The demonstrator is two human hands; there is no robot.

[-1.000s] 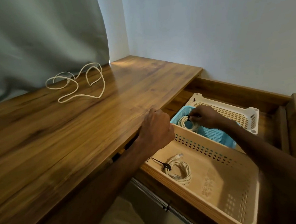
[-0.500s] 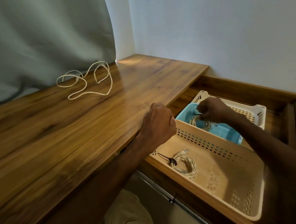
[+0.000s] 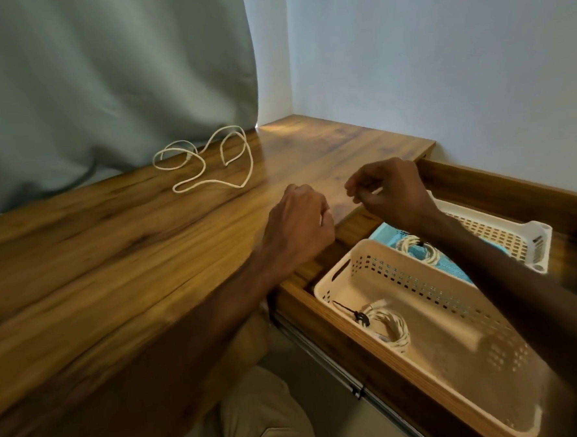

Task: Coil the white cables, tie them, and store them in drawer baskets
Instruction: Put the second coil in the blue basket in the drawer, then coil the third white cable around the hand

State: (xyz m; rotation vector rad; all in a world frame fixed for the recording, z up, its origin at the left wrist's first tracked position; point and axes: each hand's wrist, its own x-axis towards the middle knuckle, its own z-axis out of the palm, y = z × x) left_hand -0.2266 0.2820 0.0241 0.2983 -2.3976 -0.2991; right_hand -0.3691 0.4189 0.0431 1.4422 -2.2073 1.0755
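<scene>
Two done: tied coil [image 3: 390, 327] in beige basket [image 3: 416, 279], second coil [image 3: 414, 246] in blue basket [image 3: 386, 235]. Last white cable [image 3: 209, 162] loose at back of desk [image 3: 114, 262]. Left grip [image 3: 298, 228] curled, apparently empty, at desk edge; right grip [image 3: 390, 192] curled, pinch unclear. Next prob: reach fwd, gather cable, coil.

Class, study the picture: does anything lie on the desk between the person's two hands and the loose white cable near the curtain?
Nothing visible does. Only bare desk top lies between the left hand, the right hand and the loose white cable.
</scene>
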